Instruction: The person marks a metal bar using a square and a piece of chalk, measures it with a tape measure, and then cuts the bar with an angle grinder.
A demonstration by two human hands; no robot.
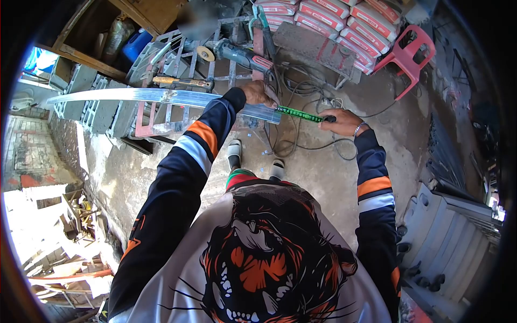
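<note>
A long silver metal bar (134,95) lies across a metal rack, its right end just below my left hand. My left hand (259,92) is closed at that end, with the green blade of a tape measure (299,113) running out from its fingers. The thumb side of the hand partly hides the start of the blade. My right hand (343,123) is wrapped round the dark case of the tape measure, off to the right of the bar. Between both hands the blade is stretched nearly straight, with its markings facing up.
An angle grinder (237,55) rests on the metal rack (145,128), near an orange-handled tool (182,82). Cables (301,86) coil on the floor beyond the hands. Stacked bags (363,32) and a pink plastic chair (406,51) stand at the back right. Concrete blocks (81,89) are at left.
</note>
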